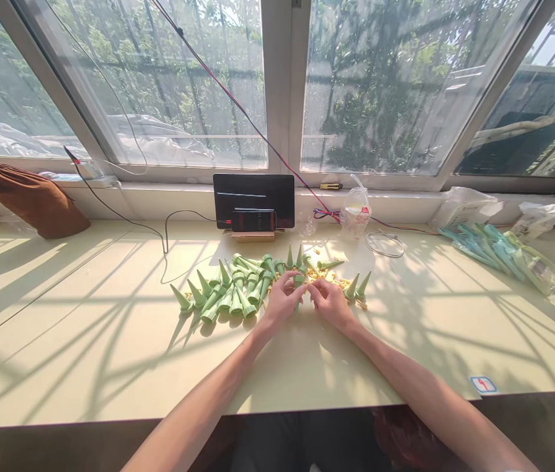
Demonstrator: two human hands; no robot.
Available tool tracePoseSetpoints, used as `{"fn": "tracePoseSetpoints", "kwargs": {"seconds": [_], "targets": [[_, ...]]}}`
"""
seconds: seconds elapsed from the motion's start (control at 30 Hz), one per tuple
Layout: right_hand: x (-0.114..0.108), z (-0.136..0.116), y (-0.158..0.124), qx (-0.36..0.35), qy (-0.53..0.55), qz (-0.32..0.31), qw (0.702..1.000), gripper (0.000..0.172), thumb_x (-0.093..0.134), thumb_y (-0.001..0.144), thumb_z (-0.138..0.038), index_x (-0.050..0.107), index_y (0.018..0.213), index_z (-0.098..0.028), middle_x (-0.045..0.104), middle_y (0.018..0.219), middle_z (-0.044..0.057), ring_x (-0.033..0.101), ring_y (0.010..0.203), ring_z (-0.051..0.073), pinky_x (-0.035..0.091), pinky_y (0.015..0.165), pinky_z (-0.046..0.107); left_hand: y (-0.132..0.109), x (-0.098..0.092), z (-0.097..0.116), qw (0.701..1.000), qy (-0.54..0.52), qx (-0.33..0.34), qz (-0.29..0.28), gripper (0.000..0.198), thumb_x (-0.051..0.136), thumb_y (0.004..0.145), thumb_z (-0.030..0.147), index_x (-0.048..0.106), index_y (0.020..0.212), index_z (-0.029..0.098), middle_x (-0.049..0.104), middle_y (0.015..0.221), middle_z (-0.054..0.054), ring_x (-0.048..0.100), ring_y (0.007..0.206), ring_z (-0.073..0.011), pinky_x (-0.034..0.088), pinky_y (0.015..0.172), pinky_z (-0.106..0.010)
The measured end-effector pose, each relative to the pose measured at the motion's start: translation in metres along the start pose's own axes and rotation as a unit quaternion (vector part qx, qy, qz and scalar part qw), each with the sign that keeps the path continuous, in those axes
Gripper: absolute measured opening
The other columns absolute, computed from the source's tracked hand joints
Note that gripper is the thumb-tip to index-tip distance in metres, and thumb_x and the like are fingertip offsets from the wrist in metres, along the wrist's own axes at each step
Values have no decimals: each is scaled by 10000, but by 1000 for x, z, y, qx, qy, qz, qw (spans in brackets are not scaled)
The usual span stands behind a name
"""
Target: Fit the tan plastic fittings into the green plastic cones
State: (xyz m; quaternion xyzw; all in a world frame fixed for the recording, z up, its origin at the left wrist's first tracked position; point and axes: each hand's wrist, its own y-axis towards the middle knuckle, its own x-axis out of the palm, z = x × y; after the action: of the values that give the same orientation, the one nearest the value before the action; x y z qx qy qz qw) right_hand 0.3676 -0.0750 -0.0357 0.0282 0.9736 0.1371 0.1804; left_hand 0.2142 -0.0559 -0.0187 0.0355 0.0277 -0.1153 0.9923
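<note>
My left hand is closed around a green plastic spike, a hollow cone with a wide collar, its pointed end downward. Beside it, the fingertips of my right hand are pinched together close to the spike's collar. What they hold, if anything, is too small to make out. A heap of similar green cones lies to the left of my hands, some on their sides and some with tips up. Small yellow pieces are scattered behind and to the right of my hands, near two upright green cones.
At the back stand a dark tablet and a phone. A plastic bag and a coiled cable lie right of them. Bagged green items lie far right, a brown pouch far left. Cables run along the sill.
</note>
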Motion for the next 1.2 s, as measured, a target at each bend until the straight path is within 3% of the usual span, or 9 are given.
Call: {"fn": "tracePoseSetpoints", "kwargs": {"seconds": [0.1, 0.4, 0.77, 0.93, 1.2], "targets": [[-1, 0, 0, 4, -9, 0, 1000, 391, 501, 926, -533, 585, 727, -208, 575, 562, -7, 547, 480, 152, 445, 529, 281, 0, 0, 0, 1000, 1, 3, -5, 452, 722, 743, 430, 595, 1116, 210, 448, 608, 60, 562, 577, -127, 330, 437, -183], [1, 1, 0, 5, -23, 9, 1000, 537, 429, 938, -626, 537, 606, -218, 499, 445, -13, 504, 454, 164, 423, 516, 289, -2, 0, 3, 1000, 5, -6, -21, 466, 712, 735, 425, 580, 1129, 214, 533, 667, 33, 579, 612, -138, 337, 446, -192], [1, 5, 1, 23, -31, 7, 999, 614, 370, 943, -669, 567, 575, -217, 475, 394, -12, 488, 409, 165, 413, 506, 288, 0, 1, -3, 1000, 7, 9, -25, 429, 695, 754, 374, 583, 1132, 206, 525, 630, 47, 559, 575, -124, 397, 514, -214], [1, 3, 2, 25, -19, 18, 999, 600, 375, 954, -642, 471, 536, -223, 501, 444, -2, 493, 431, 151, 420, 532, 290, -1, 2, -3, 1000, 2, 7, -9, 407, 697, 755, 372, 584, 1115, 218, 518, 646, 50, 573, 604, -129, 398, 520, -214], [1, 6, 1, 25, 49, 13, 998, 347, 597, 877, -531, 606, 974, -198, 665, 854, 54, 603, 576, 161, 465, 503, 279, -1, 0, 1, 1000, -10, -10, 8, 435, 706, 750, 371, 567, 1133, 219, 536, 661, 45, 554, 588, -124, 392, 501, -212]]}}
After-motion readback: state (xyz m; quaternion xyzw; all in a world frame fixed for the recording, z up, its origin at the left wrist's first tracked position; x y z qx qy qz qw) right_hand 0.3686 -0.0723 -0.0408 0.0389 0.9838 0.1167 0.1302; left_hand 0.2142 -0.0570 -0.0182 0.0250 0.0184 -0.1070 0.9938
